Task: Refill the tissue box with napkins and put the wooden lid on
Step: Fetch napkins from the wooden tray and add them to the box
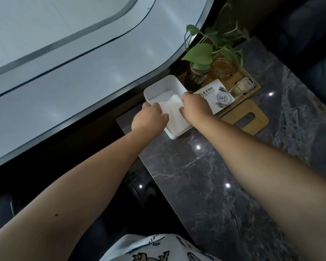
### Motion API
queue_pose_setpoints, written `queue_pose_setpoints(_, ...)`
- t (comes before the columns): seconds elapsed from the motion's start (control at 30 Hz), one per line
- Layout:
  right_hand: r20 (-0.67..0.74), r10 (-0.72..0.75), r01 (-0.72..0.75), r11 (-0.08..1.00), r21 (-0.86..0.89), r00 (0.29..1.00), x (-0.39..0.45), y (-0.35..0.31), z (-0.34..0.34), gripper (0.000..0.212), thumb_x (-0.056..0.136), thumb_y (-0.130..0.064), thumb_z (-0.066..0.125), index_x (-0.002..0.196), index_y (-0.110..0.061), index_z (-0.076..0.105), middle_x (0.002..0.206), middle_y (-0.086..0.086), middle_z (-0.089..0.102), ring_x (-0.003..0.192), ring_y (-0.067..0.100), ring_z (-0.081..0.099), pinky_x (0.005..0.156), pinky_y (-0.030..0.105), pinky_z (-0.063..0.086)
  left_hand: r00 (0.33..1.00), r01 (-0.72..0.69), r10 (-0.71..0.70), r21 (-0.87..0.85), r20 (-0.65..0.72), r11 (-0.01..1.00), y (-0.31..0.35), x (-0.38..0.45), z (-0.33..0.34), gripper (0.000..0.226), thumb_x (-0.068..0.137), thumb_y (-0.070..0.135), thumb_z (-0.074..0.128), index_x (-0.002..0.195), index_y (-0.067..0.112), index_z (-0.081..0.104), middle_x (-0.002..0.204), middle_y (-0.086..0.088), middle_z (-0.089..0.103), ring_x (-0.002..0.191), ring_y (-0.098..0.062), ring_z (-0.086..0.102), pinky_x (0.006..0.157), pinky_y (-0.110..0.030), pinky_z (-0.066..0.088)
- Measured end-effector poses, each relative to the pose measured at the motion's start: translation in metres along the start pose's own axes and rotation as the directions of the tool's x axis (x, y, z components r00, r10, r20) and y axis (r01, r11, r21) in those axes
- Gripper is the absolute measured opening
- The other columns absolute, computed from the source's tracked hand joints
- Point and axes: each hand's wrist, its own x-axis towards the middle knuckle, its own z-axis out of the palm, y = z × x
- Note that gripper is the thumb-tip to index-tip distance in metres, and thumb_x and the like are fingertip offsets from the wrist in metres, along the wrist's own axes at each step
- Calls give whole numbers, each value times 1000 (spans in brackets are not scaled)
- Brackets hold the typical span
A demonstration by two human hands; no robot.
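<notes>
Tissue box (154, 87) is the white open-top one sitting around the middle of the frame, at the far corner of the dark marbled table (224, 176), and it's got a stack of white napkins (174, 112) lying inside it. Both hands are in there from the lower part of the frame: left hand (149, 119) is on the left side of the stack with its fingers curled down onto the napkins, right hand (193, 106) is on the right side with fingers bent over the napkin edge by the box wall. Can't really tell if either one is actually pinching the paper or just pressing on it. Wooden lid (252, 117) with the slot cut in it is lying flat on the table just right of the box, off the box. Behind that, upper right of centre, there's a wooden tray (252, 85) with a leafy plant (201, 53) in a glass jar and a white card (213, 95).
</notes>
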Motion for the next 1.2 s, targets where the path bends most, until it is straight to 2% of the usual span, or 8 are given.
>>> queue_pose_setpoints(0.13,-29,-31,31,1000,6,999,-7,0,5,26,93,-21,53,114,-7,52,105,16,64,90,35,62,64,33,44,997,-57,59,35,-54,998,-5,-6,1,39,96,41,42,125,16,41,119,-11,55,81,-31,63,65,-40,55)
queue_pose_setpoints(0.33,-89,-265,261,964,-57,960,-30,12,12,28,95,-17,46,116,-3,60,123,13,56,105,31,56,81,37,49,974,-202,220,227,-58,953,-12,-9,6,49,100,46,31,144,27,23,88,-7,66,69,-28,64,51,-32,49)
queue_pose_setpoints(0.5,79,-208,216,970,-115,975,-26,9,17,33,97,-22,40,116,-7,63,118,12,60,102,31,59,85,41,51,976,-212,216,320,26,923,-11,-6,7,49,99,55,25,116,20,55,92,-9,68,74,-29,60,53,-31,39)
queue_pose_setpoints(0.6,170,-135,167,968,-190,976,-22,6,19,34,97,-22,38,118,-8,61,119,12,60,104,33,59,86,38,51,980,-195,193,341,42,919,-8,-4,5,47,100,49,24,111,19,57,92,-10,66,71,-28,54,53,-31,38)
queue_pose_setpoints(0.7,185,-158,192,964,-184,970,-21,8,21,28,95,-20,39,104,-8,63,107,13,63,97,34,61,76,35,49,981,-193,181,345,66,919,-7,-2,4,43,100,43,25,114,18,57,93,-11,65,72,-28,55,54,-31,40)
queue_pose_setpoints(0.8,221,-120,167,963,-210,968,-19,6,17,35,97,-24,36,118,-10,60,118,11,57,105,34,58,84,38,51,981,-195,182,335,70,922,-6,-3,4,43,100,41,25,116,18,57,95,-11,65,73,-28,54,56,-32,40)
queue_pose_setpoints(1.0,-53,-314,313,949,-30,948,-43,25,7,30,93,-23,42,97,-4,65,103,11,62,89,27,57,73,38,51,973,-223,231,313,11,923,-4,-11,-4,43,100,43,26,124,18,51,93,-12,67,73,-29,58,58,-33,45)
queue_pose_setpoints(1.2,-272,-276,274,961,-44,922,-78,50,-8,27,92,-17,45,101,-5,68,107,8,65,99,27,58,76,39,53,927,-307,364,366,-95,878,3,-25,-18,34,100,35,33,109,12,57,90,-8,63,69,-28,60,52,-30,41)
